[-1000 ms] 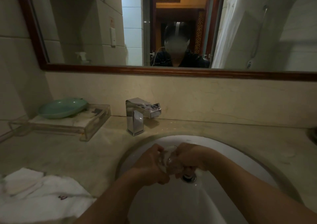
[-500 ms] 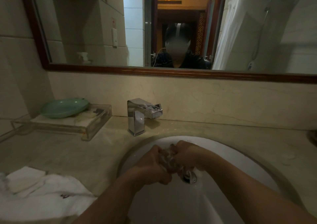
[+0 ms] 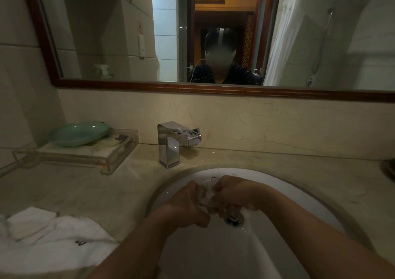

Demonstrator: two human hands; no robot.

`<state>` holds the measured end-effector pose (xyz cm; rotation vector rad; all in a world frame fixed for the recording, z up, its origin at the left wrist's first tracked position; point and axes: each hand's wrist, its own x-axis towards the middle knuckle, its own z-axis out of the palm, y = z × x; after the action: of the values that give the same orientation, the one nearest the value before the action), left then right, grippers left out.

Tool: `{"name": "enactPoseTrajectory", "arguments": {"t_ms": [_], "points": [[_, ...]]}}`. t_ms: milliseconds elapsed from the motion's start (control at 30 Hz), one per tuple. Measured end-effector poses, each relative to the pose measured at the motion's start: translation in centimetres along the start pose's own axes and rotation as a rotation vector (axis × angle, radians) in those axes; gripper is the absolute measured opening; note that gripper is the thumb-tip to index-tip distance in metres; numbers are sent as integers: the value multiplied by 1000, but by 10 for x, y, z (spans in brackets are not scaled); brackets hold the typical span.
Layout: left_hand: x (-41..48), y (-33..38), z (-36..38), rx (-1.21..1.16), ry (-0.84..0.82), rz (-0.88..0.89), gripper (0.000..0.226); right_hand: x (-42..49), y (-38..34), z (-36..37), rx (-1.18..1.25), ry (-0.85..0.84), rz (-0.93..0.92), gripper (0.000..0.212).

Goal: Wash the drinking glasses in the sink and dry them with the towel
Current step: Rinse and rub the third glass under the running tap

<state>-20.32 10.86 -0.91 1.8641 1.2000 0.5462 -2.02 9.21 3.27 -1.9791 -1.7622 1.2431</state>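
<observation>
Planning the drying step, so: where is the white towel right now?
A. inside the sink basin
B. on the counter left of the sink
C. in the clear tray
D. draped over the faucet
B: the white towel lies bunched on the counter left of the sink, away from the left hand and right hand, which grip the drinking glass over the basin.

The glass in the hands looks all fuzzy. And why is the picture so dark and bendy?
Head view: the glass is clear and squeezed between the left hand and right hand, so it blurs into them. Head view: dim light makes the counter murky, and only the towel and sink look pale. Head view: the wide lens bows the mirror frame.
</observation>
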Motion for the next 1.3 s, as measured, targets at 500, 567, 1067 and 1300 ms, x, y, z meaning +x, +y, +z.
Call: {"name": "enactPoseTrajectory", "arguments": {"t_ms": [500,567,1067,1300], "points": [[2,-3,-1,47,-58,63,56,-2,8,-5,-34,-98,-40,21],[2,-4,0,40,-73,38,57,0,8,-1,-50,-76,-54,20],[-2,12,10,20,118,29,66,1,-6,3,-48,53,63,21],[-2,6,5,7,30,22,56,-1,-4,0,-48,54,-50,9]]}}
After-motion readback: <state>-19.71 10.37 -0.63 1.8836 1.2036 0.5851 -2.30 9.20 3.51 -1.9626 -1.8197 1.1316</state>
